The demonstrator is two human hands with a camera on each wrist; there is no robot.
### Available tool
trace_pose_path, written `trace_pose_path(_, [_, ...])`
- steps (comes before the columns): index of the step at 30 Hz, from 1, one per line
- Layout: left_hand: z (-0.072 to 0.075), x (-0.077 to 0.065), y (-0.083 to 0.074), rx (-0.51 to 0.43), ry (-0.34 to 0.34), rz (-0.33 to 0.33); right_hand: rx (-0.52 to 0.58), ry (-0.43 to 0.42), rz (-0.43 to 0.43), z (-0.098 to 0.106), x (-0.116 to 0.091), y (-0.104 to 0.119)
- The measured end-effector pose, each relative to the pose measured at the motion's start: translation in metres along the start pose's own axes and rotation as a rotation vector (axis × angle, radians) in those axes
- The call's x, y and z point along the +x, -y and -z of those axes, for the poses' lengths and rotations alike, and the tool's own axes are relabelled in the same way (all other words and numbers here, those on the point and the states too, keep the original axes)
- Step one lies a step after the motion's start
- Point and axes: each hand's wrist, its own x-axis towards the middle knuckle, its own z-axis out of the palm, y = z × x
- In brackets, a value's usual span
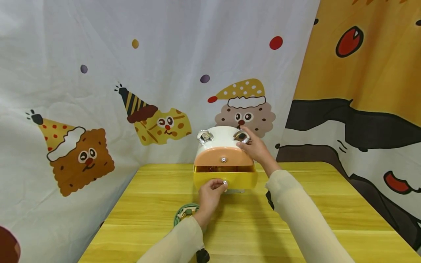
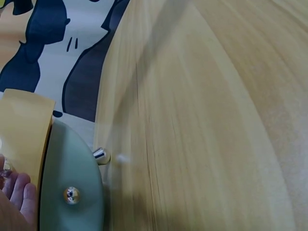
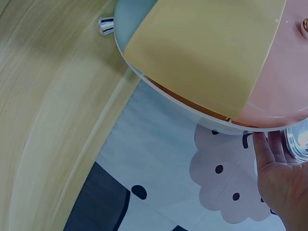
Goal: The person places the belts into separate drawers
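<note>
A small frog-like drawer cabinet has a white rounded shell (image 1: pixel 219 136), two silver domed eyes (image 1: pixel 205 136), an orange top drawer (image 1: pixel 215 156), a yellow middle drawer (image 1: pixel 241 179) and a green bottom drawer (image 2: pixel 72 159). The yellow drawer stands pulled out, with something brownish partly visible inside. My left hand (image 1: pixel 210 195) pinches the yellow drawer's silver knob (image 1: pixel 225 182) between thumb and fingers. At the cabinet's upper right, my right hand (image 1: pixel 260 150) holds the shell around the right silver eye (image 1: pixel 241 136), its fingers reaching behind it in the right wrist view.
A round green dish (image 1: pixel 175 218) holding small gold and pale pieces sits on the wooden table (image 1: pixel 158 190), partly behind my left forearm. Short silver feet (image 3: pixel 106 25) support the cabinet. A cartoon-printed curtain (image 1: pixel 164 47) hangs behind the table's far edge.
</note>
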Motion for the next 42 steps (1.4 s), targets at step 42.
trace_pose_path(42, [-0.009, 0.028, 0.0, 0.027, -0.079, -0.038, 0.011, -0.002, 0.016, 0.0, 0.002, -0.002])
